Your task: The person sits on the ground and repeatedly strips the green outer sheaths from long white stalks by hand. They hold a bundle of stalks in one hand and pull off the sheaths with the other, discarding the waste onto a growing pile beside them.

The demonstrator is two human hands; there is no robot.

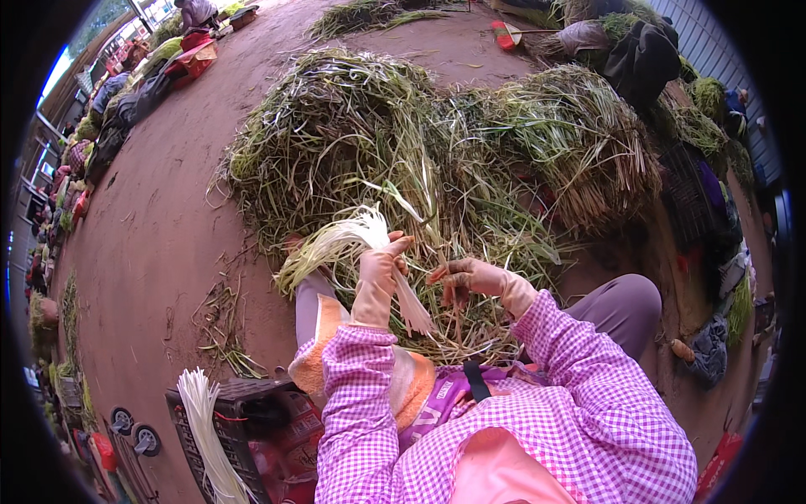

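Note:
My gloved left hand (378, 281) is closed around a bundle of pale stalks (340, 235), whose leafy tips fan out to the upper left and whose white ends hang below the fist. A little to its right, my gloved right hand (474, 277) has its fingers curled on a thin stalk (437, 239) that runs up into the loose greens. Both hands are over a large tangled heap of green and straw-coloured plants (336, 126), between my bent knees (621, 307).
A dark crate (260, 403) with white stalks (210, 428) sits at lower left, beside a wheeled trolley (138, 437). A second pile (604, 160), sacks and crates (688, 193) line the right. Co-workers (197, 17) sit among produce along the far left. Reddish floor (159, 235) surrounds the heap.

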